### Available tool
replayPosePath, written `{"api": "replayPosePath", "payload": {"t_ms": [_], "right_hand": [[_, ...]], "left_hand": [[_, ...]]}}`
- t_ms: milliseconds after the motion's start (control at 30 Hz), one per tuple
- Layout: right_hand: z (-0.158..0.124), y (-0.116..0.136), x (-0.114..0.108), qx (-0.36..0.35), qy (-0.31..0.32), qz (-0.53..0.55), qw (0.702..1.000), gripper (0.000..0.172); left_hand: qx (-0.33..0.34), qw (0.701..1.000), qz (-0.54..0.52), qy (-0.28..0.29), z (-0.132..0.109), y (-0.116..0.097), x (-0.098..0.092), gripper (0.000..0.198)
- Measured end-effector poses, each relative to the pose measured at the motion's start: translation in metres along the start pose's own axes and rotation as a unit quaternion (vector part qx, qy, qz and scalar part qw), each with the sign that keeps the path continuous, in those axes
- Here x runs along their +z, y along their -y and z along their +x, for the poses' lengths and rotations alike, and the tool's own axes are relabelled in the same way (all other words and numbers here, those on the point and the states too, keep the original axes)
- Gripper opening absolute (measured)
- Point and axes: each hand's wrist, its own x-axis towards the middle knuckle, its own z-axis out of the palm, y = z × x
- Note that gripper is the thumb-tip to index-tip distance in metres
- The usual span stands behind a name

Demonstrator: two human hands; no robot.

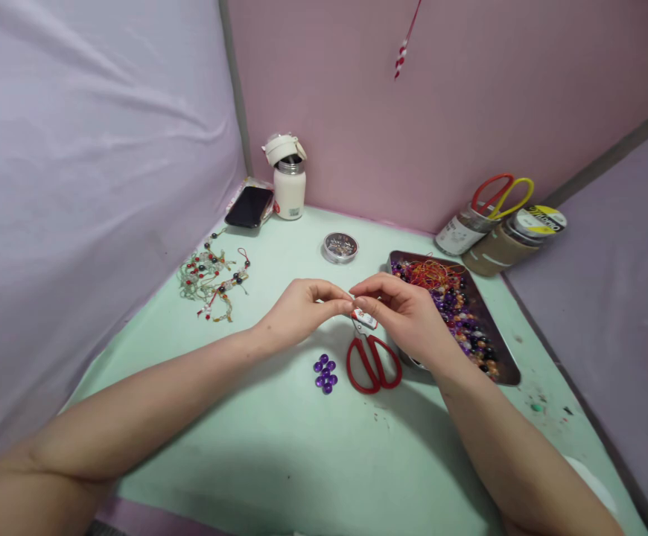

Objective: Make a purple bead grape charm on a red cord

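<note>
The fingers [332,298] of the left hand [296,311] and those of the right hand [410,316] are pinched narrow, their tips meeting above the surface [279,439]. What they nip is too small to make out. Just beneath lie red-handled scissors [373,365], purple beads [325,374] beside them, and a bead tray [506,359] by the right hand.

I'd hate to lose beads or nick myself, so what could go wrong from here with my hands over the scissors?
The red scissors lie below the left hand and right hand, blades toward the fingers; a lowered hand might get nicked. The loose purple beads sit uncontained beside the scissors, so a brushing forearm could scatter them. The right wrist overlaps the near edge of the bead tray; a nudge might spill it.
</note>
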Motion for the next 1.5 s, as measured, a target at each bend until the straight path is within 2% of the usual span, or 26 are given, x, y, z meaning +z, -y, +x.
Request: {"api": "replayPosePath", "payload": {"t_ms": [100,233,433,633,867,1033,1267,1500], "right_hand": [[-0.001,0.001,0.0,-0.004,0.009,-0.023,1.0,0.01],[-0.001,0.0,0.003,0.008,0.004,-0.031,0.999,0.011],[0.002,-0.003,0.01,0.051,-0.046,0.085,0.994,0.013],[0.005,-0.005,0.009,0.101,-0.03,0.124,0.987,0.016],[0.004,-0.01,0.006,0.098,0.027,0.077,0.992,0.016],[0.004,-0.011,0.009,0.125,0.026,0.124,0.984,0.02],[0.003,-0.013,0.014,0.118,0.0,0.153,0.981,0.017],[0.003,-0.008,0.011,0.114,-0.016,0.138,0.984,0.009]], "left_hand": [[-0.004,1.0,0.03,-0.003,0.0,0.001,0.001,0.016],[-0.016,1.0,0.017,0.006,0.001,0.004,0.003,0.018],[-0.058,0.995,-0.074,0.025,0.001,0.009,0.007,0.022],[-0.065,0.994,-0.088,0.01,0.003,0.016,0.008,0.025],[-0.081,0.993,-0.087,-0.005,0.002,0.014,0.008,0.022],[-0.069,0.988,-0.138,-0.005,0.003,0.016,0.009,0.021],[-0.091,0.959,-0.267,0.011,0.0,0.01,0.014,0.022],[-0.11,0.956,-0.273,0.016,-0.001,0.011,0.012,0.021]]}}
